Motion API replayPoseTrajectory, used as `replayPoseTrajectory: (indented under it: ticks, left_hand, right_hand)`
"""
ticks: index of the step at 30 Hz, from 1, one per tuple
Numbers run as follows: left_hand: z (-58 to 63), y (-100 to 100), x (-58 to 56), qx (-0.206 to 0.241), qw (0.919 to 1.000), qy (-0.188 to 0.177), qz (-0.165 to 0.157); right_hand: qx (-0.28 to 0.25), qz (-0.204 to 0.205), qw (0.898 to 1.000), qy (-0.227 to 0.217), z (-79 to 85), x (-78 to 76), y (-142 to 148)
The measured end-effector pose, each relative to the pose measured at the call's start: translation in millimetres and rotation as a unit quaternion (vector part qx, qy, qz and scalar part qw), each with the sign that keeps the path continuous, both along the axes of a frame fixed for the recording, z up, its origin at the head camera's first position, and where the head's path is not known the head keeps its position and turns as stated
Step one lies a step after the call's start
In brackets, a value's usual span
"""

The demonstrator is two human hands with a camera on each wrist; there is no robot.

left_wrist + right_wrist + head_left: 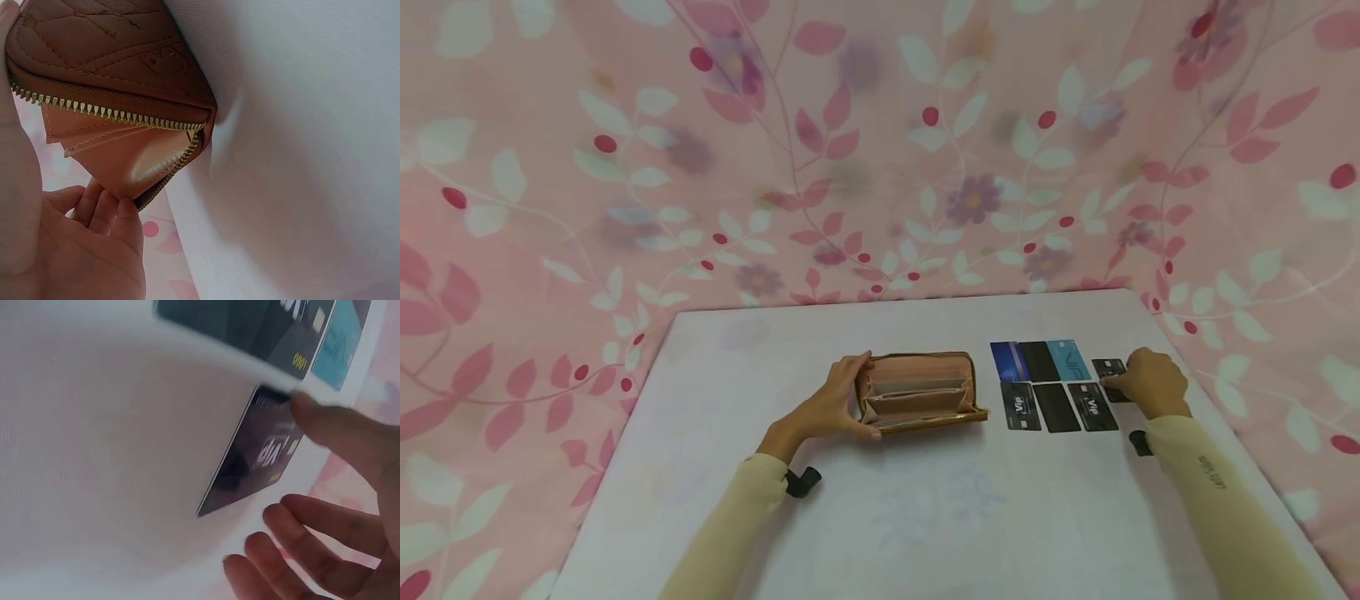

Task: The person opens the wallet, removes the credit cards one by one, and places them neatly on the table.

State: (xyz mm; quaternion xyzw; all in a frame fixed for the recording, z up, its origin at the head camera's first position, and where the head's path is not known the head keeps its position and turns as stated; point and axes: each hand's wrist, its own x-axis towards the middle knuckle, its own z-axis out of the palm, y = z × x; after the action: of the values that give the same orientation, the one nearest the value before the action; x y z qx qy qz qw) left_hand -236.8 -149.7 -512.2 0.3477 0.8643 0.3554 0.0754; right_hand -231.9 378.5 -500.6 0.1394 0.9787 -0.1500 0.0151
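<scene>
An unzipped wallet [917, 387] with a gold zip stands opened, its inner pockets showing. My left hand [835, 400] grips it by its left end, thumb on the near side and fingers on the far side. In the left wrist view the quilted brown outside of the wallet [106, 37] shows, with the fingers [103, 212] at its far edge. My right hand [1153, 383] is over a black VIP card [269, 444] at the right. The thumb touches that card's edge, while the other fingers are spread apart beside it.
Left of the right hand lie two rows of cards: a dark blue card [1007, 362], a black card [1038, 362] and a light blue card [1069, 361] behind, black cards [1057, 408] in front. The white table [895, 517] meets a pink floral cloth [880, 167].
</scene>
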Motion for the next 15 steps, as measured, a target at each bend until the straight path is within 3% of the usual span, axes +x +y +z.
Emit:
replayPoseTrajectory:
  ticks: [4, 7, 10, 15]
  left_hand:
    - [-2.0, -0.9, 1.6, -0.006, 1.0000, -0.003, 0.000]
    - [-2.6, -1.7, 2.7, -0.009, 1.0000, 0.000, 0.001]
    - [-2.3, -2.2, 3.2, -0.014, 0.9999, -0.001, 0.005]
    - [-0.5, -0.3, 1.5, -0.008, 1.0000, 0.001, 0.005]
  right_hand:
    - [0.005, 0.056, 0.997, 0.060, 6.3, 2.2, -30.6]
    - [-0.029, 0.117, 0.985, 0.121, 20.9, 7.6, -70.8]
    - [-0.080, 0.212, 0.957, 0.179, 34.2, 16.5, -119.1]
    - [-0.150, 0.378, 0.887, 0.219, 44.1, 36.3, -189.5]
